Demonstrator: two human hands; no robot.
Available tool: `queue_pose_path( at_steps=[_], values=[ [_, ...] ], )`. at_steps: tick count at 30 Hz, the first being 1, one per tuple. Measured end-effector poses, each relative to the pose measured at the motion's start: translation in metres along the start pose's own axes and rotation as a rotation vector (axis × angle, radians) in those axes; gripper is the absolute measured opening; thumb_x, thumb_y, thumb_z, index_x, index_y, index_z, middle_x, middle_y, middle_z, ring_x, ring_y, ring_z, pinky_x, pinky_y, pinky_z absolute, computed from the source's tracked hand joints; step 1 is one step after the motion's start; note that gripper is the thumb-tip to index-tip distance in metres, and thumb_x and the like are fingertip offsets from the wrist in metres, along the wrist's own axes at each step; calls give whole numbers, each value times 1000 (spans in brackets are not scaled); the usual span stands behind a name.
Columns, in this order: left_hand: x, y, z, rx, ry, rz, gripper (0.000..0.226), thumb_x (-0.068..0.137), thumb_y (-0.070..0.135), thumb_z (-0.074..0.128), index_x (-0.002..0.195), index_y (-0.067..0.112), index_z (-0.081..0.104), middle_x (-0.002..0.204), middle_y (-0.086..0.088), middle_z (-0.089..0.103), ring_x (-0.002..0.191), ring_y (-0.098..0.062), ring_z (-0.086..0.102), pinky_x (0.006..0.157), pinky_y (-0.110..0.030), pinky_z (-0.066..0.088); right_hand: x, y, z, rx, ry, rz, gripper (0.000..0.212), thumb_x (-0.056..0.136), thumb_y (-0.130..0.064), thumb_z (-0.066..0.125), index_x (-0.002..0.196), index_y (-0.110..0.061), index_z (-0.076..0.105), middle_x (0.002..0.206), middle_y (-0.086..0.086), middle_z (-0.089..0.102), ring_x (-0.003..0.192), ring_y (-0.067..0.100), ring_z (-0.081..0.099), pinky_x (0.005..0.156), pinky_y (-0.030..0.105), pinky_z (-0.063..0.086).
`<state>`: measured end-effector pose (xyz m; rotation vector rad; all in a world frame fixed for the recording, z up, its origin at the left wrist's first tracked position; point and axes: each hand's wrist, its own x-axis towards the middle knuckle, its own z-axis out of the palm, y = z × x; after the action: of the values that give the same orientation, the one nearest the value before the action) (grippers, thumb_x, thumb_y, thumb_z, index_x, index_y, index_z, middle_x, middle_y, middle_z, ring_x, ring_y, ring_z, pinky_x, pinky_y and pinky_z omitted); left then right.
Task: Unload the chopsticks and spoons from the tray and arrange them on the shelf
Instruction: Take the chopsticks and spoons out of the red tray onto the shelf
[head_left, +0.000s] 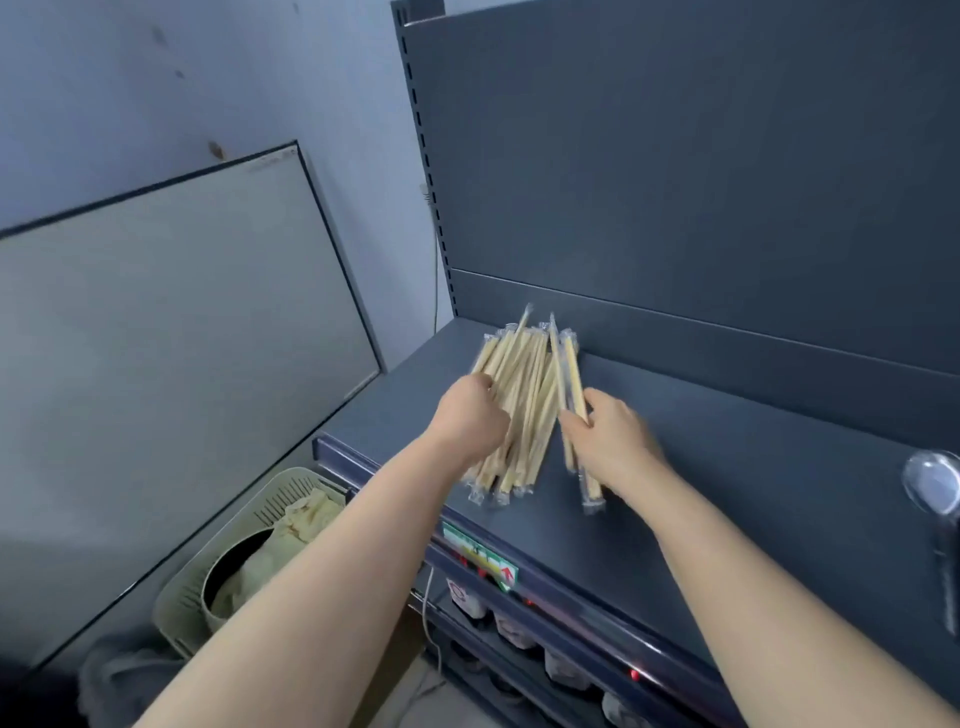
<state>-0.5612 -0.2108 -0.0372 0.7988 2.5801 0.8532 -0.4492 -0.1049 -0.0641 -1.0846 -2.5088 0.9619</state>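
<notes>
A pile of wrapped wooden chopsticks (522, 387) lies on the dark grey shelf (727, 467), near its left end. My left hand (470, 418) grips the left side of the pile with curled fingers. My right hand (613, 434) pinches a few wrapped chopsticks (569, 374) at the right of the pile, slightly apart from the rest. A clear plastic spoon (932, 486) lies at the far right edge of the shelf. The pale green tray (218, 566) sits low at the left, below the shelf.
The tray holds a dark round bowl (234, 564) and crumpled pale wrapping (301, 525). A framed board (171, 322) leans on the wall at the left. The shelf's back panel (675, 182) rises behind the pile. Lower shelves carry packaged goods (519, 631).
</notes>
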Motion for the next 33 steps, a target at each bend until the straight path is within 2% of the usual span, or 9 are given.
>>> queue_pose_path(
  at_steps=[3, 5, 7, 10, 13, 19, 22, 29, 33],
  values=[
    [15, -4, 0, 198, 1, 68, 7, 85, 2, 42, 84, 6, 48, 85, -6, 53, 71, -21, 46, 59, -30, 41, 14, -10, 11, -51, -131, -27, 29, 96, -24, 35, 74, -15, 53, 88, 9, 65, 84, 31, 62, 68, 36, 52],
    [23, -13, 5, 331, -42, 124, 21, 84, 3, 41, 96, 7, 58, 96, -7, 60, 81, -24, 51, 68, -34, 49, 16, -12, 15, -130, -194, -63, 32, 96, -18, 37, 98, -20, 68, 113, 8, 66, 104, 29, 61, 86, 38, 51],
    [31, -20, 3, 379, -50, 159, 22, 85, 4, 42, 96, 11, 59, 95, -7, 59, 81, -23, 50, 73, -37, 53, 19, -15, 16, -205, -183, -91, 38, 96, -12, 40, 124, -22, 62, 133, 1, 57, 121, 25, 53, 98, 35, 44],
    [42, -20, -6, 401, -53, 196, 26, 86, 5, 45, 104, 14, 61, 99, -4, 57, 83, -22, 50, 74, -36, 52, 21, -21, 14, -271, -98, -91, 38, 96, -14, 42, 125, -28, 61, 132, -4, 55, 120, 23, 52, 95, 35, 45],
    [49, -18, -10, 436, -13, 334, 39, 89, 4, 50, 124, 19, 59, 116, -3, 60, 107, -24, 53, 77, -34, 48, 14, -19, 9, -424, 44, -90, 32, 98, -19, 42, 122, -29, 61, 122, -3, 58, 114, 22, 51, 88, 35, 45],
    [37, -3, 19, 564, -49, 766, 31, 89, 9, 50, 113, 22, 64, 110, 0, 62, 111, -25, 48, 78, -36, 42, -28, 14, 0, -689, 160, 149, 32, 93, -13, 49, 116, -30, 62, 112, -6, 60, 110, 19, 48, 83, 32, 36],
    [21, 19, 43, 537, -130, 875, 29, 90, 14, 49, 113, 22, 64, 112, -1, 63, 113, -26, 49, 83, -36, 43, -64, 36, -13, -700, 176, 264, 27, 92, -17, 49, 111, -31, 63, 108, -6, 61, 108, 19, 50, 80, 32, 35],
    [-58, 90, 102, 467, -335, 1084, 26, 91, 14, 47, 109, 19, 65, 105, -5, 68, 107, -27, 53, 81, -35, 50, -160, 83, -80, -653, 319, 473, 27, 96, -24, 47, 118, -30, 62, 117, -4, 61, 114, 20, 50, 90, 34, 39],
    [-125, 143, 140, 382, -403, 1153, 23, 90, 18, 47, 103, 22, 66, 102, -4, 68, 99, -29, 60, 76, -35, 50, -224, 125, -125, -635, 421, 550, 24, 95, -25, 49, 113, -31, 64, 115, -5, 62, 113, 20, 52, 86, 32, 39]
  ],
)
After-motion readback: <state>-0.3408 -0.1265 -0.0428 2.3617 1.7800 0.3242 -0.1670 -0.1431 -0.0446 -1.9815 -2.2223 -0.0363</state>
